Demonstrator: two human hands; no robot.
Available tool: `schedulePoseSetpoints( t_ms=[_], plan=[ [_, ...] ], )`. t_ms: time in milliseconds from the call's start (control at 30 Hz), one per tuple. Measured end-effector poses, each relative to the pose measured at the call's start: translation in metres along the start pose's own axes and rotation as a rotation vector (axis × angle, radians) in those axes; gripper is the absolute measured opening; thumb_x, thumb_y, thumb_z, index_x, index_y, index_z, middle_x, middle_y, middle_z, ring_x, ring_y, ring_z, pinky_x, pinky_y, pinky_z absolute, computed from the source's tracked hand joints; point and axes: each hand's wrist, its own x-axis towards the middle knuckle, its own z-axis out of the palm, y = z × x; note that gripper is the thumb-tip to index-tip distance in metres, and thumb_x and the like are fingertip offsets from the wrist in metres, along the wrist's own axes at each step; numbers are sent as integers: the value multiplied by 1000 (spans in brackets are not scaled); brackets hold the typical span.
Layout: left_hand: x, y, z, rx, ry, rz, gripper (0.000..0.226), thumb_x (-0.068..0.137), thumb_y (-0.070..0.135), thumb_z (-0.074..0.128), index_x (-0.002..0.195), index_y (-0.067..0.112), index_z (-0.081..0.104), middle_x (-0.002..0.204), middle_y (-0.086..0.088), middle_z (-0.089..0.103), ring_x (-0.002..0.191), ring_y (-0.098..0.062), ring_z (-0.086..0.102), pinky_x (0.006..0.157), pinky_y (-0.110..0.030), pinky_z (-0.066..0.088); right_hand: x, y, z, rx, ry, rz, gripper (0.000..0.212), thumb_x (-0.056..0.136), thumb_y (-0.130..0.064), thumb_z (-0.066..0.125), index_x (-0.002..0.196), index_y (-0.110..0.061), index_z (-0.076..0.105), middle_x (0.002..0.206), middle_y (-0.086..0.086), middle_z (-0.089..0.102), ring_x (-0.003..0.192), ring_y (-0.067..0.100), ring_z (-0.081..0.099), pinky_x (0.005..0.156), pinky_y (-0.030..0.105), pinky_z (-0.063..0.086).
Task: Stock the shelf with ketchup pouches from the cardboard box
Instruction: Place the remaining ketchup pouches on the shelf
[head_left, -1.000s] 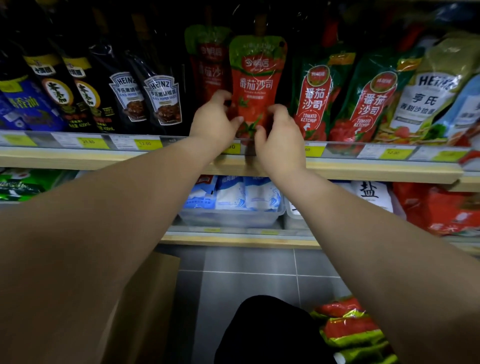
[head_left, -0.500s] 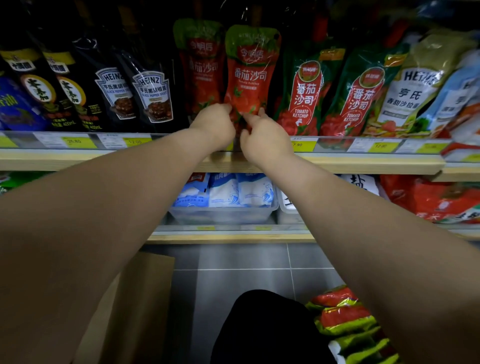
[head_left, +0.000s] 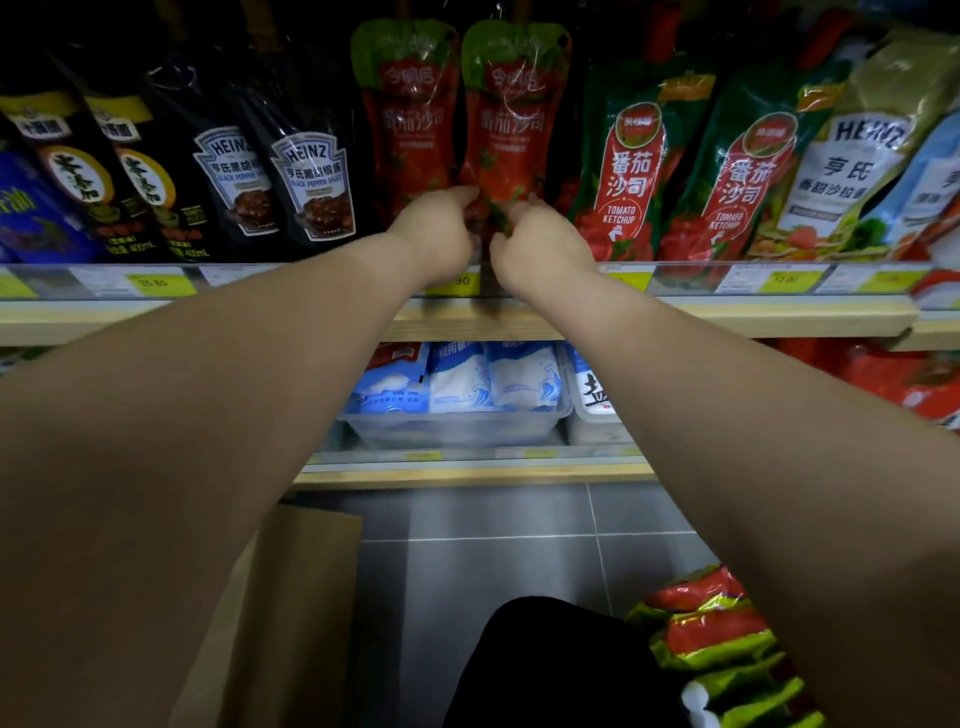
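A red ketchup pouch (head_left: 511, 114) with a green top stands upright on the upper shelf (head_left: 727, 314). My left hand (head_left: 434, 236) and my right hand (head_left: 540, 244) both pinch its bottom edge. A second pouch of the same kind (head_left: 408, 114) stands just to its left. Several more red and green pouches (head_left: 711, 639) lie stacked low at the right. A cardboard box flap (head_left: 291, 597) shows at the lower left under my left arm.
Black Heinz pepper sauce pouches (head_left: 311, 176) stand left of the ketchup; green tomato ketchup pouches (head_left: 631, 171) and Heinz salad dressing (head_left: 852, 156) stand right. Blue and white salt bags (head_left: 457, 384) sit in a clear bin on the lower shelf. Grey floor tiles lie below.
My hands drew closer together at the pouch's bottom edge. The pouch now stands straighter, next to its neighbour.
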Motion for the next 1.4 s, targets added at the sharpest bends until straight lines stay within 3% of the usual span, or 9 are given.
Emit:
schedulePoseSetpoints(
  t_ms=[100, 300, 400, 533, 667, 867, 1033, 1200, 1400],
  plan=[
    [-21, 3, -5, -102, 108, 91, 53, 90, 8, 54, 140, 17, 39, 131, -7, 55, 119, -19, 52, 100, -21, 37, -15, 1, 3, 93, 211, -95, 39, 87, -17, 46, 124, -14, 57, 125, 12, 59, 114, 30, 53, 89, 31, 42],
    [-77, -2, -25, -164, 213, 128, 38, 86, 8, 58, 124, 15, 56, 109, -1, 64, 97, -10, 58, 87, -13, 43, -53, -12, 5, 247, 335, -182, 32, 81, -11, 48, 108, -9, 65, 106, 8, 66, 102, 25, 56, 87, 31, 43],
    [-111, -22, -35, -152, 192, 35, 31, 87, 11, 59, 117, 17, 60, 98, 1, 65, 89, -10, 59, 78, -9, 42, -77, -26, 20, 297, 259, -184, 27, 80, -10, 51, 103, -10, 66, 100, 9, 67, 96, 26, 58, 82, 31, 43],
    [-161, -67, -45, -145, 120, -127, 27, 88, 9, 57, 113, 16, 62, 92, 0, 63, 87, -13, 59, 85, -22, 48, -108, -49, 58, 357, 113, -174, 24, 79, -8, 54, 101, -9, 66, 97, 9, 68, 93, 28, 60, 82, 35, 48],
    [-206, -128, -59, -64, 80, -233, 24, 89, 15, 57, 112, 18, 64, 85, 2, 62, 81, -17, 60, 71, -17, 45, -132, -79, 109, 337, -65, -186, 24, 82, -11, 56, 104, -12, 65, 104, 6, 68, 96, 25, 61, 81, 29, 45],
    [-268, -217, -81, -65, 104, -375, 22, 88, 22, 57, 107, 26, 66, 85, 5, 67, 80, -11, 61, 70, -22, 45, -161, -140, 186, 306, -269, -213, 27, 83, -17, 55, 109, -16, 62, 110, 4, 67, 99, 22, 61, 82, 27, 44],
    [-314, -289, -93, -88, 38, -487, 24, 86, 22, 60, 110, 27, 65, 87, 6, 63, 79, -9, 57, 70, -20, 44, -184, -183, 246, 259, -362, -188, 27, 84, -21, 55, 110, -21, 62, 110, 1, 66, 97, 21, 60, 73, 22, 40],
    [-353, -357, -98, -103, -26, -595, 26, 85, 22, 61, 111, 25, 64, 82, 9, 62, 80, -9, 58, 71, -20, 40, -204, -219, 308, 203, -476, -128, 28, 86, -24, 55, 113, -23, 59, 111, 2, 66, 101, 22, 61, 87, 33, 50],
    [-392, -433, -91, -6, -110, -754, 37, 85, 28, 62, 122, 20, 58, 116, -5, 65, 105, -22, 59, 81, -25, 41, -226, -252, 389, 131, -650, -37, 21, 82, -22, 58, 103, -20, 62, 103, 6, 69, 94, 24, 63, 80, 29, 49]
  ],
)
